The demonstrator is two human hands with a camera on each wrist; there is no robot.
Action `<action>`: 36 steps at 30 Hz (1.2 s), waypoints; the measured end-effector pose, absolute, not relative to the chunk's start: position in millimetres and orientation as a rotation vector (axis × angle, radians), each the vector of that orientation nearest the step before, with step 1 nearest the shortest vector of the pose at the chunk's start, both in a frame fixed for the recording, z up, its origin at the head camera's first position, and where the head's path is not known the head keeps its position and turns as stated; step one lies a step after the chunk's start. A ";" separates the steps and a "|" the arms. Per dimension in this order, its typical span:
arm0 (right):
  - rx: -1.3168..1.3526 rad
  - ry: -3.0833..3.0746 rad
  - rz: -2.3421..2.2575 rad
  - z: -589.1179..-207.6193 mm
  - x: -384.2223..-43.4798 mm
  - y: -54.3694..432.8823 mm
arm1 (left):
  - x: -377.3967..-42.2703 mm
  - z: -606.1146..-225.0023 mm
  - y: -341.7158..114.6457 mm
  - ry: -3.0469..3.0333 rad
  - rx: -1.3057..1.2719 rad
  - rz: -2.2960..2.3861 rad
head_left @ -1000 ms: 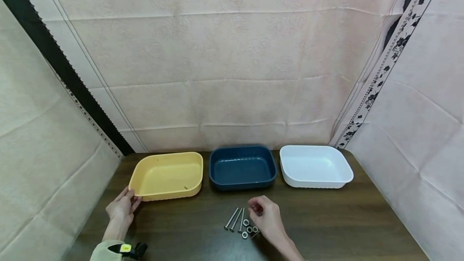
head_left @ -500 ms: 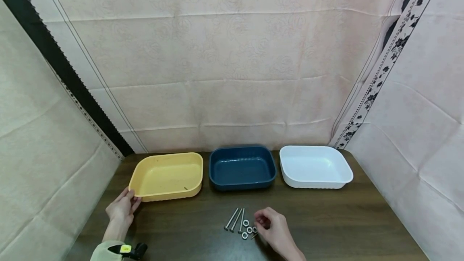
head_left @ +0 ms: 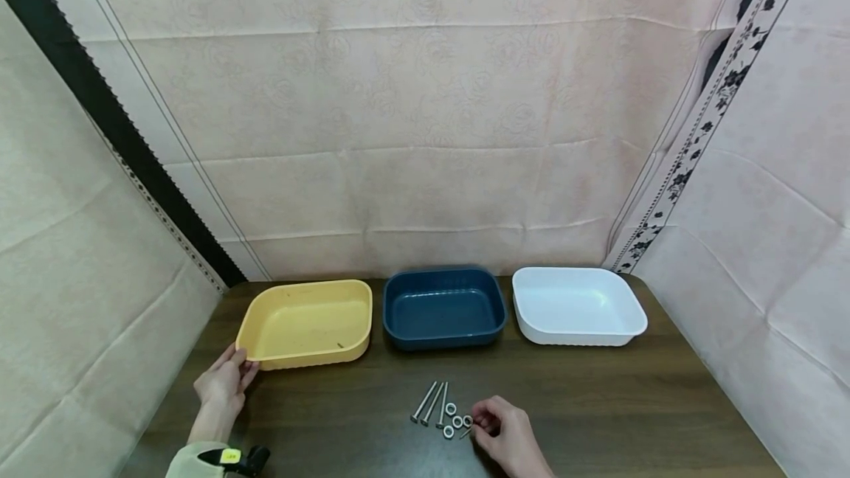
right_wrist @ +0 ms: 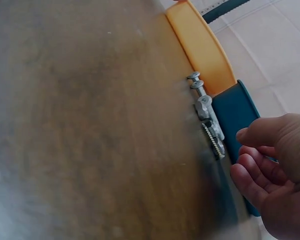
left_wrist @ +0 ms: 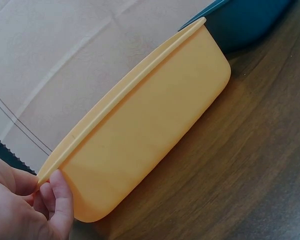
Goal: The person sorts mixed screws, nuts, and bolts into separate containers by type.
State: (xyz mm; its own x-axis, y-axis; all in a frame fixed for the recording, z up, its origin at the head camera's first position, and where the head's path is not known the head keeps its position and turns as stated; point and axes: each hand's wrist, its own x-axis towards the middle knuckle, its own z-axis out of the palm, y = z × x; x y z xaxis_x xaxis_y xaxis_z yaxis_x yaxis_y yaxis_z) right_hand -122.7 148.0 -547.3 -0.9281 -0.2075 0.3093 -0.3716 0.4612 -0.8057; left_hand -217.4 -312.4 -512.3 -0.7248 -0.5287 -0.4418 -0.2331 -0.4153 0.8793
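At the left, my left hand (head_left: 222,388) pinches the near left corner of the yellow tray (head_left: 305,364) between thumb and fingers; the left wrist view shows this grip at the rim (left_wrist: 110,107). My right hand (head_left: 508,430) is just right of a small group of hardware on the table. Its fingers are bent, and in the right wrist view a gap separates the thumb (right_wrist: 260,131) from the fingers, with nothing clearly held. Three long bolts (head_left: 426,400) lie side by side, heads toward me. Several hex nuts (head_left: 448,431) lie beside them, and a short screw (head_left: 466,434) lies nearest the right hand.
A dark blue tray (head_left: 445,342) stands behind the hardware, and a white tray (head_left: 581,337) stands to its right. A small dark speck (head_left: 341,345) lies in the yellow tray. Pale cloth (head_left: 425,94) hangs behind and on both sides of the brown table (head_left: 631,404).
My right hand has moved down and to the right, from above the nuts to beside them. The left hand, trays and hardware look the same.
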 end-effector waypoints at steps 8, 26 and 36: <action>0.524 -2.570 1.519 -554.9 -122.4 148.4 | -217.7 -511.9 -312.0 -1.562 1.048 -2.265; 0.712 -2.565 1.411 -558.7 -127.5 147.0 | -218.2 -513.4 -313.3 -1.588 1.033 -2.256; 0.759 -2.728 1.302 -554.4 -131.1 146.9 | -220.0 -514.6 -314.1 -1.548 1.038 -2.272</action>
State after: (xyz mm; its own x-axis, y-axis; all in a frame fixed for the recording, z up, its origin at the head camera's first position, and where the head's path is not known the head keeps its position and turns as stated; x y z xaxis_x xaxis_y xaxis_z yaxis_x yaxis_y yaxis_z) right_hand -131.1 146.9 -554.4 -0.8813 -0.4157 0.2250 -0.4364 0.5327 -0.7251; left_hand -220.0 -314.1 -514.6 -0.7325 -0.5242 -0.4344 -0.2123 -0.4303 0.8774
